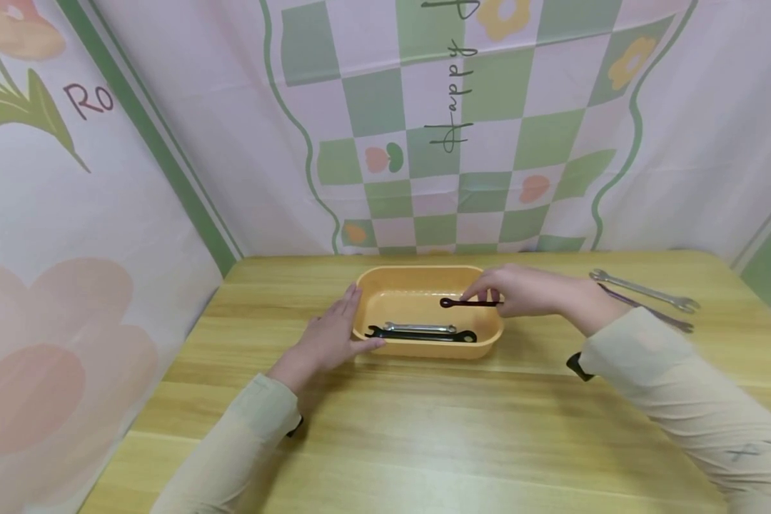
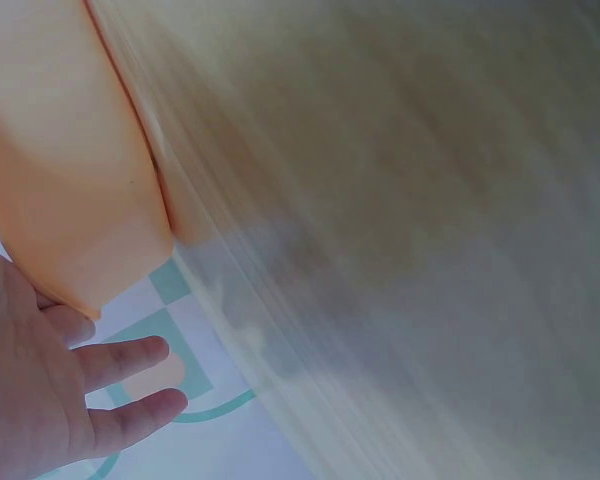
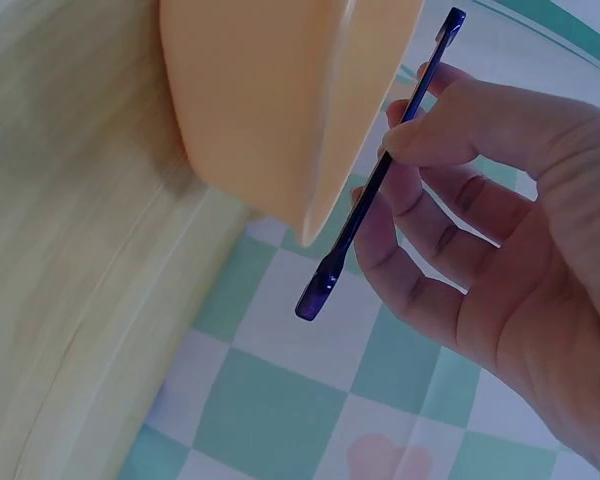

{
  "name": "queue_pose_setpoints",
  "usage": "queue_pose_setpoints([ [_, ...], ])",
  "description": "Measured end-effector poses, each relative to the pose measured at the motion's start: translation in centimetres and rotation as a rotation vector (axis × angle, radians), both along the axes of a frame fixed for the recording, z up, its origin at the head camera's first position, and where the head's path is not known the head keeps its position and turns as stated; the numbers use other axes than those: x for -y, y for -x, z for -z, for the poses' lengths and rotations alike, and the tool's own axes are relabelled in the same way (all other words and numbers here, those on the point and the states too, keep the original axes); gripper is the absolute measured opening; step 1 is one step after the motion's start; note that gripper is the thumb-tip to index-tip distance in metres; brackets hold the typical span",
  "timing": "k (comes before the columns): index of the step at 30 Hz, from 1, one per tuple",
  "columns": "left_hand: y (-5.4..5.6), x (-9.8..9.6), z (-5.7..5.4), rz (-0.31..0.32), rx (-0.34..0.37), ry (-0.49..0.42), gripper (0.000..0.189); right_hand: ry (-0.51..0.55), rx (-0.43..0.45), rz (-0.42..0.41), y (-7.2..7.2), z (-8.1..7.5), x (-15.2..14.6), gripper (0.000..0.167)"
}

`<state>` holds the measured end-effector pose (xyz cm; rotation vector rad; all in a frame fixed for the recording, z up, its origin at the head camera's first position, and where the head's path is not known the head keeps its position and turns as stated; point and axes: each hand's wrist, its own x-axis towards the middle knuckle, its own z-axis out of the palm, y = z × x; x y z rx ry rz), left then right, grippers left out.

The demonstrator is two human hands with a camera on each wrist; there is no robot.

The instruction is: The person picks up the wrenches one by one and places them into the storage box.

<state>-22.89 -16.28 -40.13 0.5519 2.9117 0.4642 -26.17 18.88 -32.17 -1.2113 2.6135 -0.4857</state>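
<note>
One oblong yellow-orange plastic tray (image 1: 437, 350) near back edge of our wood-grain bench (image 1: 424, 435), more room our side. Left hand (image 1: 326, 339) spread against its end; right hand (image 1: 528, 289) pinches one slim dark metal wrench (image 1: 475, 303) over it. Green-checked cloth (image 1: 385, 86) behind. We count inside: one short silver wrench (image 1: 420, 328), one long black wrench (image 1: 417, 336). Right: one larger silver wrench (image 1: 645, 290), one purplish wrench (image 1: 657, 313).

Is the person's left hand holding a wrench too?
No, the left hand touches the end of the yellow tray, while the right hand pinches a dark wrench.
</note>
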Motion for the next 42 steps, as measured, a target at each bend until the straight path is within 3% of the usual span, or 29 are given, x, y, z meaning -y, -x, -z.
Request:
queue_pose_setpoints([
  [22,0.0,-0.1,-0.2,-0.004,0.0,0.005,0.113,-0.025,0.059,-0.007,0.4,-0.5,3.4,0.064],
  [36,0.0,-0.1,0.0,-0.003,0.007,0.001,0.113,-0.038,0.05,-0.012,0.9,0.5,5.0,0.062],
  [42,-0.2,-0.2,-0.1,-0.004,-0.01,0.046,0.112,-0.025,0.033,-0.006,1.1,1.6,5.5,0.056],
])
